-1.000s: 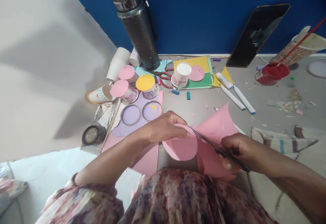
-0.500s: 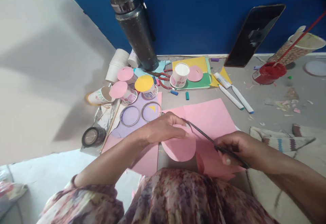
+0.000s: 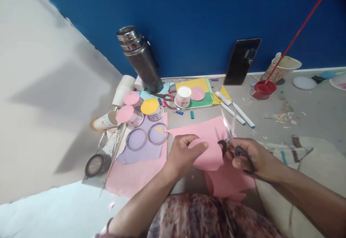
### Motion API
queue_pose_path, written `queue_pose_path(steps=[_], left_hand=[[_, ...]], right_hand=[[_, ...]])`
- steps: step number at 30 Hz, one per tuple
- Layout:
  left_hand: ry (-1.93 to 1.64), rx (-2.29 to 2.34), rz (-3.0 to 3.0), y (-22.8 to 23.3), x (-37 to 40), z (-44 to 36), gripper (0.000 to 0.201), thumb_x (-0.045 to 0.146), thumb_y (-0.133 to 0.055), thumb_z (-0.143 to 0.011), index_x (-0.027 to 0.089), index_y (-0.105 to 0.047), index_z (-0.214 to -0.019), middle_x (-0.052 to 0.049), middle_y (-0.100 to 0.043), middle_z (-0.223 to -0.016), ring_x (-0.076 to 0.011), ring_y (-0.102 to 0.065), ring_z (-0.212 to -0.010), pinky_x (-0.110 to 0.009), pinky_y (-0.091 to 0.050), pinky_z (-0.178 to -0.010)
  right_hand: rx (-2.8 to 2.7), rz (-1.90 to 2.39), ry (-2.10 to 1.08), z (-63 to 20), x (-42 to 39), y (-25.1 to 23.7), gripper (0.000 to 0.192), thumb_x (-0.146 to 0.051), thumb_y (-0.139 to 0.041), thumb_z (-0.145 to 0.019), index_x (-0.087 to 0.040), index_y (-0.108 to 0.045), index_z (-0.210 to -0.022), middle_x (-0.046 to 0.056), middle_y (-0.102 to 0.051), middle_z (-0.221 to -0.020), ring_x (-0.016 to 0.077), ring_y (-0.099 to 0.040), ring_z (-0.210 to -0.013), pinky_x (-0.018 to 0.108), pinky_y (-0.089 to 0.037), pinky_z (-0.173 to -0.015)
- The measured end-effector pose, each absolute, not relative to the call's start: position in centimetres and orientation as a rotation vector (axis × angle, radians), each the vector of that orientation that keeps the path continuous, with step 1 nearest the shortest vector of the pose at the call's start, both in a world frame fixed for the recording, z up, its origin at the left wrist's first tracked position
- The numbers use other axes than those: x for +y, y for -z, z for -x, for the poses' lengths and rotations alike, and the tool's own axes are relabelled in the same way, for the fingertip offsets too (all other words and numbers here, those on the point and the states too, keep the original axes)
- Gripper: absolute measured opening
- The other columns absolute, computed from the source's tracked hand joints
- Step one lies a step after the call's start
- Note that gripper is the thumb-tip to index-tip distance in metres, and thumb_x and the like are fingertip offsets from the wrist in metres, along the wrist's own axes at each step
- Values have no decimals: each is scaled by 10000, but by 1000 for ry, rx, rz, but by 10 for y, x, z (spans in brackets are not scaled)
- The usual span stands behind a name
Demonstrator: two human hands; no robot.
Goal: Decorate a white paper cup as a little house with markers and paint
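My left hand (image 3: 186,153) pinches a pink paper circle (image 3: 211,157), thumb on top and fingers underneath. Just right of it, my right hand (image 3: 247,155) grips a pair of scissors (image 3: 229,131) by its black handles. The two blades point up and away from me and stand apart. Fingers of the right hand lie close to the circle's right edge; whether they touch it I cannot tell. Under both hands lies a larger pink sheet (image 3: 227,180). Two tape rings (image 3: 136,139) rest on a purple sheet (image 3: 143,155) left of my left hand.
Paper cups with pink and yellow paper tops (image 3: 151,106) stand at the left. Behind them are a steel flask (image 3: 143,65) and stacked cups (image 3: 124,88). A phone (image 3: 242,62) leans on the blue wall. White markers (image 3: 243,115) and a red paint jar (image 3: 262,90) sit at the right.
The scissors have turned from lying across toward the left to pointing upward, with their blades apart. The pink circle has moved right, close to my right hand. The camera view has shifted.
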State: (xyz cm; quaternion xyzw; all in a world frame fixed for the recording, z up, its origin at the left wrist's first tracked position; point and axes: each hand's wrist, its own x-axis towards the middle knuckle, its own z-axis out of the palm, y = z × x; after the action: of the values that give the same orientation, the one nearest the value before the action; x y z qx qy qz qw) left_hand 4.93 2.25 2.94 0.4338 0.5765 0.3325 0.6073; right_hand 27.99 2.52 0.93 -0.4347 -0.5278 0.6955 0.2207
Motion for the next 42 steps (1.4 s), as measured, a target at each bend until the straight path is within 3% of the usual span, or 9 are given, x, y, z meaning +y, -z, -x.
queue_pose_path(steps=[4, 9, 13, 18, 21, 28, 32, 37, 42], left_hand=[[-707, 1329, -1100, -29, 24, -62, 332, 441, -792, -752, 163, -643, -647, 23, -552, -648, -110, -486, -623, -213, -368, -534], [-690, 1102, -867, -20, 25, -66, 399, 467, -867, -692, 153, -746, -906, -2, -673, -699, -121, -552, -555, -230, -443, -507], [-624, 1148, -881, -11, 25, -67, 315, 415, -848, -696, 149, -688, -750, 5, -616, -516, -116, -522, -435, -232, -422, -456], [-631, 1156, -844, -8, 27, -67, 277, 399, -806, -698, 170, -650, -692, 40, -544, -450, -96, -456, -376, -225, -368, -414], [-638, 1150, -871, -9, 29, -65, 343, 422, -817, -693, 181, -593, -596, 58, -465, -413, -81, -417, -362, -220, -320, -402], [-450, 1120, -991, -9, 30, -56, 450, 541, -861, -713, 161, -632, -639, 36, -512, -450, -85, -396, -343, -233, -247, -349], [-591, 1110, -957, -7, 30, -57, 565, 633, -827, -768, 172, -565, -572, 54, -439, -434, -77, -405, -376, -227, -279, -405], [-769, 1043, -842, -4, 29, -61, 494, 609, -799, -819, 161, -654, -671, -9, -635, -604, -128, -563, -546, -247, -444, -540], [-650, 1029, -886, -7, 26, -68, 360, 451, -865, -744, 139, -710, -652, -39, -672, -585, -144, -576, -551, -265, -439, -584]], right_hand=[[-1432, 1326, -1846, -274, 24, -15, 656, -762, -881, -557, -205, -562, -695, -51, -450, -609, 102, -345, -572, 239, -299, -496], [-1358, 1436, -1662, -272, 26, -15, 543, -661, -849, -639, -203, -559, -664, -47, -451, -595, 106, -350, -578, 244, -299, -499], [-1291, 1493, -1699, -272, 30, -16, 501, -609, -834, -648, -209, -534, -639, -60, -422, -569, 98, -338, -563, 240, -286, -489], [-1113, 1449, -1849, -269, 30, -10, 489, -534, -867, -607, -204, -507, -632, -65, -404, -595, 94, -330, -594, 238, -263, -524], [-1034, 1431, -1865, -271, 30, -7, 478, -506, -875, -614, -205, -507, -660, -62, -415, -618, 94, -331, -602, 237, -254, -528], [-1034, 1394, -1827, -277, 33, -5, 489, -476, -883, -638, -207, -475, -653, -68, -375, -636, 89, -308, -619, 230, -230, -531], [-996, 1418, -1797, -278, 32, -5, 462, -480, -900, -616, -196, -538, -669, -59, -441, -623, 92, -354, -597, 233, -261, -520], [-942, 1445, -1768, -278, 33, -5, 460, -488, -924, -590, -192, -587, -690, -35, -536, -625, 119, -454, -597, 248, -338, -529], [-976, 1515, -1627, -273, 38, -4, 514, -552, -917, -567, -197, -550, -625, -60, -478, -553, 92, -397, -534, 241, -282, -496]])
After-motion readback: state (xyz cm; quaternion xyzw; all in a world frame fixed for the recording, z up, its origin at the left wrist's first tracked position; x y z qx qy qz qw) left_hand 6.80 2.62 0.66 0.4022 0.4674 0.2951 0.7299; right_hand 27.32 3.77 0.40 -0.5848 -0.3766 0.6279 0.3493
